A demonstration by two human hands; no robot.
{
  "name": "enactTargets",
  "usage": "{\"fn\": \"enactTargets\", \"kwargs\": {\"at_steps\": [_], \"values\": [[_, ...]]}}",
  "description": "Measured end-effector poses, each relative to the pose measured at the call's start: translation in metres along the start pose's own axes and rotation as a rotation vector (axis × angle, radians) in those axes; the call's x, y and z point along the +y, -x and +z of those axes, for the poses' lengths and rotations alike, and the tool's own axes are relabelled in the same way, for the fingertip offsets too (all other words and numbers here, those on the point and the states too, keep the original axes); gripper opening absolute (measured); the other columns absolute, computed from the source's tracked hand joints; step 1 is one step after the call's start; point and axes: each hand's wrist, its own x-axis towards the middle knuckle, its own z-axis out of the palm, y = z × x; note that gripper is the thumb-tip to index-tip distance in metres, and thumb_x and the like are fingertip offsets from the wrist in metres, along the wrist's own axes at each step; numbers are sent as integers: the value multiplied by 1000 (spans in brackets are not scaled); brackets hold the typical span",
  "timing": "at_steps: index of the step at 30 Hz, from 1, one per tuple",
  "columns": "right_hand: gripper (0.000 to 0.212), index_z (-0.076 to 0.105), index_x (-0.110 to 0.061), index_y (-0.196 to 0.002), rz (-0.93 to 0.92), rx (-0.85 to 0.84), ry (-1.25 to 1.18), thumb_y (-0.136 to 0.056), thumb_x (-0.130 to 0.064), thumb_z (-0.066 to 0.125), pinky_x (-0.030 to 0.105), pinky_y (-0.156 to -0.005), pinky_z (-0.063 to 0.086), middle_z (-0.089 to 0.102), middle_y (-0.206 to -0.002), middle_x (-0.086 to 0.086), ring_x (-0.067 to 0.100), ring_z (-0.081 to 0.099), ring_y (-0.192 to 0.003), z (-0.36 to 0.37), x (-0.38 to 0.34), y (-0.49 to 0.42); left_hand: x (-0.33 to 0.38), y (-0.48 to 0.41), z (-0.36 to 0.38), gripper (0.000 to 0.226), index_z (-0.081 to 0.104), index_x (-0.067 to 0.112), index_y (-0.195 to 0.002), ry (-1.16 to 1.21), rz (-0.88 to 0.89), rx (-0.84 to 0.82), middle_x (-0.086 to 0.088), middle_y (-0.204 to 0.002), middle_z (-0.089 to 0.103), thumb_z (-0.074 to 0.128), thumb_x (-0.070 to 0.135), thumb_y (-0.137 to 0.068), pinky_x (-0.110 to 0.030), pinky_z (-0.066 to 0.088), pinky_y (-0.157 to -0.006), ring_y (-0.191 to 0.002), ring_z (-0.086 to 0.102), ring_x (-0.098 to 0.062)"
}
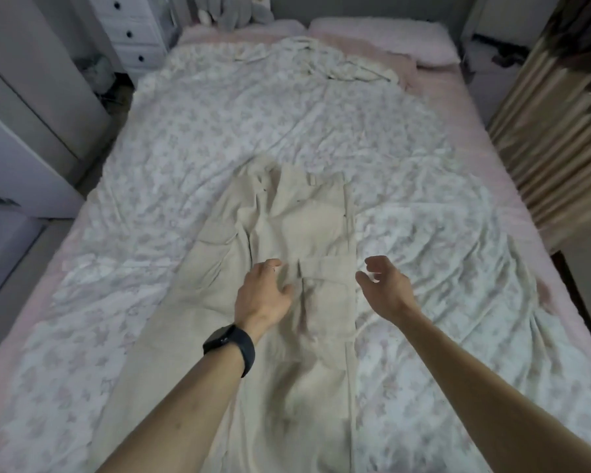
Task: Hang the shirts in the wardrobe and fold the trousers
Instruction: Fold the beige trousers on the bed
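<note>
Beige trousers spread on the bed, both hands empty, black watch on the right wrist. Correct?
One error: the black watch is on the left wrist, not the right; the head view shows it. The beige trousers do lie on the bed, and the left hand and right hand are both empty.

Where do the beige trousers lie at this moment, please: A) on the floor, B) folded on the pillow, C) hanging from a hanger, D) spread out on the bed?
D: the trousers lie unfolded lengthwise on the bed, with the left hand over them.
</note>
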Motion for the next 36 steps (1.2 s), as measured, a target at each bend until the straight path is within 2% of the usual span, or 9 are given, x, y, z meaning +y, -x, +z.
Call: {"fn": "enactTargets", "kwargs": {"at_steps": [10,15,18,20,23,26,30,33,36], "values": [[53,49,-17,-140,103,-12,138,-97,-49,54,38,-103,44,56,-141,10,31,54,-127,31,-40,-220,-21,-223,-26,56,35,23,-153,-210,66,10,1,-159,31,50,35,-101,-34,36,-112,-143,34,-21],[67,42,-7,-141,197,5,176,-97,-58,45,44,-103,41,51,-139,19,39,49,-128,71,-52,-313,-48,-308,-14,64,17,33,-160,-365,114,-13,2,-170,3,35,54,-103,-42,14,-125,-155,7,-19],[46,51,-8,-129,143,90,355,-104,-45,38,44,-97,44,59,-132,17,38,54,-122,81,-58,-348,-52,-336,-3,62,9,45,-159,-407,119,-71,11,-168,-12,27,62,-102,-45,-1,-126,-155,-10,-18],[35,57,-10,-118,73,257,371,-106,-34,34,43,-91,45,62,-124,17,39,59,-114,65,-62,-369,-47,-346,-1,59,7,52,-157,-395,93,-107,14,-167,-16,21,65,-101,-47,-8,-124,-154,-18,-19],[41,62,-13,-115,131,360,311,-106,-41,33,45,-89,47,64,-118,20,41,61,-109,28,-56,-405,-42,-364,7,60,3,55,-156,-383,26,-164,16,-167,-18,14,70,-98,-53,-7,-123,-154,-19,-23],[39,67,-16,-112,261,187,390,-103,-45,43,37,-79,52,67,-107,17,35,66,-96,14,-22,-413,-44,-373,27,63,-8,54,-155,-511,-49,-253,11,-166,-22,9,72,-97,-58,-6,-122,-153,-21,-27],[37,60,-22,-108,246,9,163,-97,-56,50,28,-59,52,67,-84,3,22,68,-67,9,9,-406,-30,-360,52,57,-5,47,-158,-461,-102,-79,5,-169,-15,9,57,-104,-58,-6,-122,-155,-14,-22],[48,60,-15,-118,211,-47,77,-97,-57,51,32,-70,48,64,-90,4,22,61,-75,6,9,-396,-5,-307,75,59,3,37,-161,-289,-67,95,3,-170,-4,15,54,-105,-51,-4,-124,-156,-5,-19],[59,55,-6,-132,181,-81,48,-98,-53,52,40,-87,49,62,-118,15,36,59,-106,14,4,-380,23,-220,116,63,5,40,-160,-212,24,136,3,-170,-3,17,61,-103,-50,-2,-125,-156,-1,-22]]}}
